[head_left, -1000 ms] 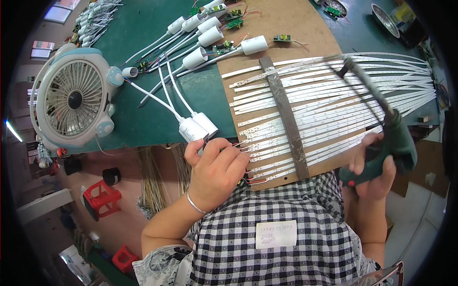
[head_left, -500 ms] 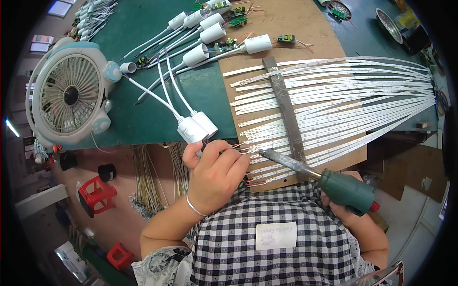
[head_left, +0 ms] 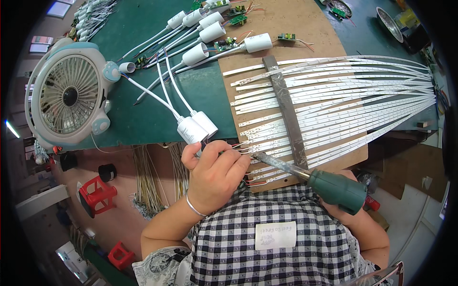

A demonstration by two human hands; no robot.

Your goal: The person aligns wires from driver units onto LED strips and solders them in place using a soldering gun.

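My left hand (head_left: pixel 214 174) is closed at the left ends of the LED strips, its fingers curled round thin wires (head_left: pixel 241 143) that run to the strips. What lies inside the grip is partly hidden. Just above its fingertips lie two white cylindrical housings (head_left: pixel 192 130) with white cables. My right hand (head_left: pixel 339 209) grips a green-handled soldering iron (head_left: pixel 338 190), partly hidden behind the handle. The iron's tip points left and reaches the strip ends beside my left fingers. White LED strips (head_left: pixel 329 121) fan out across a brown board (head_left: pixel 305 45), with a dark bar (head_left: pixel 285 107) lying across them.
A white and blue fan (head_left: pixel 70 95) stands on the green table (head_left: pixel 129 102) at left. More white housings (head_left: pixel 212 32) and small green circuit boards (head_left: pixel 238 20) lie at the back. A metal dish (head_left: pixel 389 25) is at far right. Red stools (head_left: pixel 98 196) stand on the floor.
My right hand has moved the soldering iron left and slightly, bringing its tip closer to my left fingers. The left hand has stayed almost still.
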